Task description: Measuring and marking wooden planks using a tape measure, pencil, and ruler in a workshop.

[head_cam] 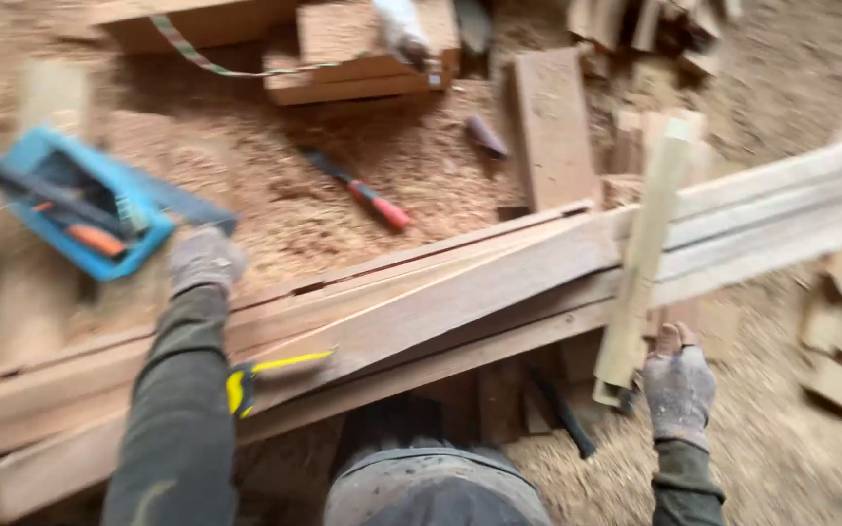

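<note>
1. Leftward, your left hand (pixel 205 259) grips the blue power tool (pixel 80 200) above the sawdust; it could drop.
2. Stacked planks (pixel 460 297) (blurred) lie between; these may slide.
3. Your right hand (pixel 678 385) pinches the pale strip (pixel 645 255); it might slip.

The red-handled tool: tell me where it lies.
The red-handled tool lies on the sawdust in the head view's upper middle, beyond the long planks, right of the blue tool.
</note>
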